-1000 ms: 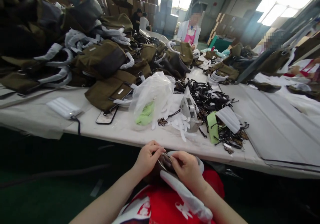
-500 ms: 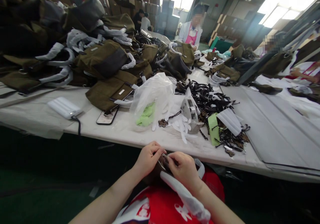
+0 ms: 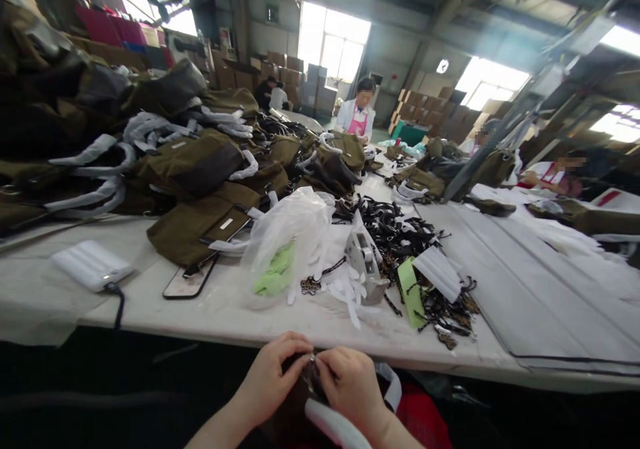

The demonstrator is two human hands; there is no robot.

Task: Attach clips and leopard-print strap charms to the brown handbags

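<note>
My left hand (image 3: 277, 375) and my right hand (image 3: 347, 377) meet just in front of the table's edge, fingertips pinched together. Between them is a dark strap piece (image 3: 313, 377) with a small shiny metal fitting, apparently part of a handbag on my lap. The handbag's body is mostly hidden in shadow below my hands. One of its white-wrapped handles (image 3: 333, 423) runs under my right wrist, and another wrapped handle (image 3: 393, 389) curves beyond it. What each fingertip grips is too small to make out fully.
On the table (image 3: 210, 322) lie a white power bank (image 3: 93, 265), a phone (image 3: 185, 283), a plastic bag (image 3: 285, 235) with green pieces, a tape dispenser (image 3: 365, 265) and a heap of black straps (image 3: 395, 229). Olive handbags (image 3: 190, 165) pile up at left. A co-worker (image 3: 356, 117) stands beyond.
My view has tilted up, so the table and hands sit lower in the picture. Both hands stay together at the strap piece, with fingers slightly shifted.
</note>
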